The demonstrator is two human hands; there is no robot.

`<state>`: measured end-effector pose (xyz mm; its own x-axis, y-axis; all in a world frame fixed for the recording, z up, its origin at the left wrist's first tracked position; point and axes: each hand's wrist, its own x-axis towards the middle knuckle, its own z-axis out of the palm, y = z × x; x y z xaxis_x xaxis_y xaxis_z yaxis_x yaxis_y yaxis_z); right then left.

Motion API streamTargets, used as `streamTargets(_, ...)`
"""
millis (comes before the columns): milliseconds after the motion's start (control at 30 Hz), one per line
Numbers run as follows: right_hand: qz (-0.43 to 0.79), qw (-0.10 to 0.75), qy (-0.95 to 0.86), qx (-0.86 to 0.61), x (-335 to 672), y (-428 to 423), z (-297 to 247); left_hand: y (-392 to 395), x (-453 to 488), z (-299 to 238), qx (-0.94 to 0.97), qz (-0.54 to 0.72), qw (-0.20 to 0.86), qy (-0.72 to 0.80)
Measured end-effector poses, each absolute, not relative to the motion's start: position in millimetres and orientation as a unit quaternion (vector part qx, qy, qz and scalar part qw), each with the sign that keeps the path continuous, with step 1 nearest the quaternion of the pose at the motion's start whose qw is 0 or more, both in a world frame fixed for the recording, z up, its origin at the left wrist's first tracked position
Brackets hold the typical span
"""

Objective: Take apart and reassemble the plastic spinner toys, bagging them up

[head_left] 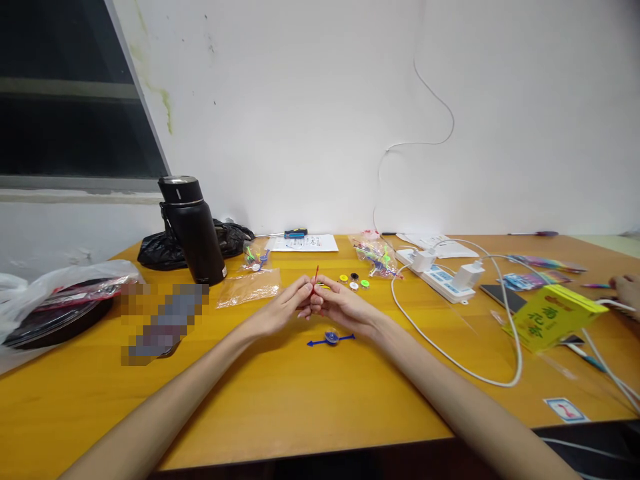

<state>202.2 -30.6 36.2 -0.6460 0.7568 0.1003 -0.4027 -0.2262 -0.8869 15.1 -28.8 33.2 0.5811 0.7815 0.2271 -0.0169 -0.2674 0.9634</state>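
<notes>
My left hand (pixel 287 305) and my right hand (pixel 340 307) meet above the middle of the orange table (pixel 280 400). Both pinch a thin red stick (pixel 316 275) that points upward between the fingertips. Just in front of the hands lies a blue spinner piece (pixel 331 339) with two blue arms. Behind the hands sit small round caps (pixel 354 281) in yellow, black, white and green.
A black flask (pixel 193 230) and a black bag (pixel 220 240) stand at the back left, with clear plastic bags (pixel 249 287) beside them. A white power strip (pixel 440 277) with cables, a yellow box (pixel 553 319) and another person's hand (pixel 627 290) lie to the right.
</notes>
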Motion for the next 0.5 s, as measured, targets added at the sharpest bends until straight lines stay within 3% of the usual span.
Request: streamTargets(500,0.772,0.307,-0.519,-0.202,221.1,-28.3,44.6,-34.7,12.8,44.9,0.743,0.282,0.559,0.238)
